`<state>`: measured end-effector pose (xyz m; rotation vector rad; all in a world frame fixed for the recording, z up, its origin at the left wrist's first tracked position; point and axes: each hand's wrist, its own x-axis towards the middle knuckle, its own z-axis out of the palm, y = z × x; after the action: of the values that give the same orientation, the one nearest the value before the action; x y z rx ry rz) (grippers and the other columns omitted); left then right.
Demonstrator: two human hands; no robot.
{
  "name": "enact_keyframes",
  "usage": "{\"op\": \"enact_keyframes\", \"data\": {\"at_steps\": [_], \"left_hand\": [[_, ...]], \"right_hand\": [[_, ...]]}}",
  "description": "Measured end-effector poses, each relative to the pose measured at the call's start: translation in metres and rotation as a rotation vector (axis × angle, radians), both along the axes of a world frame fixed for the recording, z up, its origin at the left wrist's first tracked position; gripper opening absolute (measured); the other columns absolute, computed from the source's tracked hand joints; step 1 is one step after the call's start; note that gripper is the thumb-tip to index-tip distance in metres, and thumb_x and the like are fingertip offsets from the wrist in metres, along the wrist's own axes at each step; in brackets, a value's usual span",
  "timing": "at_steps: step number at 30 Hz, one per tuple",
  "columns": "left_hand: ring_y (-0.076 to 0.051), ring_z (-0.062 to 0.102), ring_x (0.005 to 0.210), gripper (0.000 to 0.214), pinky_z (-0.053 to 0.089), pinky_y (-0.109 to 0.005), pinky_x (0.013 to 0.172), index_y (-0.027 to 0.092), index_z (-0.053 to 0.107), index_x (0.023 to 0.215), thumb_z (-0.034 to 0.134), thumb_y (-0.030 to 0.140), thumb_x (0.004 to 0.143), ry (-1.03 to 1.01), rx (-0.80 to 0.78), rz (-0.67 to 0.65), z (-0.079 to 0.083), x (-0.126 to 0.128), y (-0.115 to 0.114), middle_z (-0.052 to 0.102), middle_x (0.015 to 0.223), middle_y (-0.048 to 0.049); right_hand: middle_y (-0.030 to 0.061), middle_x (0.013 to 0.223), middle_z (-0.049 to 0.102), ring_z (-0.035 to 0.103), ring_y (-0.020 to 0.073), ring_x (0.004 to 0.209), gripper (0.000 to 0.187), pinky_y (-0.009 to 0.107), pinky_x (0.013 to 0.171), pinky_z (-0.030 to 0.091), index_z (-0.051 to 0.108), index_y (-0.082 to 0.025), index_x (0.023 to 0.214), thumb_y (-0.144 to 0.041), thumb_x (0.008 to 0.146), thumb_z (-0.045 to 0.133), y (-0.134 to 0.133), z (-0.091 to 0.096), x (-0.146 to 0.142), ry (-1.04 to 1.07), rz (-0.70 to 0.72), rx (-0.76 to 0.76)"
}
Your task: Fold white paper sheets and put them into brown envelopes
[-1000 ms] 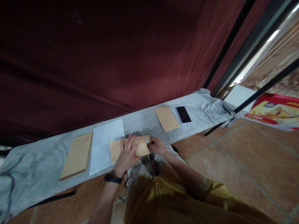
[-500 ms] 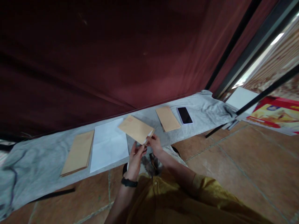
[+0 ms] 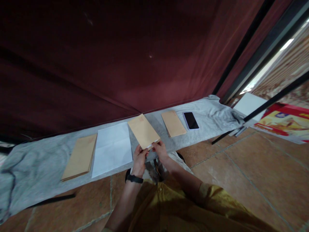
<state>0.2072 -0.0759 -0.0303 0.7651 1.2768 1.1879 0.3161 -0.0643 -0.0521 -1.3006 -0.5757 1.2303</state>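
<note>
- Head view: a dark red fabric curtain [image 3: 120, 64] filled the upper part, hanging behind everything else.
- Reddish-brown tiled floor [image 3: 236, 180] with pale joints spread below and to the right.
- A long, narrow bench draped in rumpled grey cloth [image 3: 36, 167] ran along the curtain's foot.
- The wearer's mustard-yellow buttoned shirt [image 3: 169, 206] occupied the bottom centre.
- A red-and-yellow printed carton [image 3: 287, 122] stood off the bench's right end.
- A large white paper sheet [image 3: 112, 149] with faint creases lay flat on the cloth, left of centre.
- To its left lay a stack of brown paper envelopes [image 3: 79, 158].
- One rectangular tan paper envelope [image 3: 144, 131], with small reddish print at its far end, was in both hands, slanting over the bench between the sheet and a smaller brown envelope stack [image 3: 173, 123]. Whether it touched the cloth, I could not tell.
- The left hand [image 3: 139, 161] pinched the envelope's near left corner; the right hand [image 3: 159, 149] pinched its near edge further right.
- A black-screened phone with a pale lavender rim [image 3: 191, 120] lay right of the smaller stack.
- A black wristband [image 3: 134, 178] circled the left wrist.
- A thin white strip [image 3: 150, 146] showed at the held envelope's near end, between the hands.
</note>
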Motion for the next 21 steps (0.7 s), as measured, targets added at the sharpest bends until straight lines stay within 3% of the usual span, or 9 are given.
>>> {"op": "enact_keyframes", "data": {"at_steps": [9,21], "left_hand": [[-0.007,0.052,0.054,0.034,0.036,-0.02,0.052,0.017,0.068,0.088,0.076,0.021,0.055,0.006,-0.04,-0.032,0.013,-0.004,0.006,0.066,0.069,0.003],[-0.008,0.058,0.055,0.038,0.041,-0.019,0.051,0.017,0.068,0.093,0.081,0.022,0.057,-0.009,-0.105,-0.003,0.011,-0.004,0.007,0.067,0.069,0.0018]], "right_hand": [[-0.0022,0.063,0.058,0.059,0.0167,0.06,0.014,0.025,0.048,0.049,0.054,-0.024,0.075,-0.037,0.074,0.06,0.004,0.009,0.01,0.041,-0.057,-0.057],[-0.0033,0.063,0.056,0.056,0.0161,0.055,0.01,0.028,0.048,0.052,0.053,-0.024,0.076,-0.03,0.074,0.061,0.008,0.001,0.008,0.064,-0.073,-0.113]]}}
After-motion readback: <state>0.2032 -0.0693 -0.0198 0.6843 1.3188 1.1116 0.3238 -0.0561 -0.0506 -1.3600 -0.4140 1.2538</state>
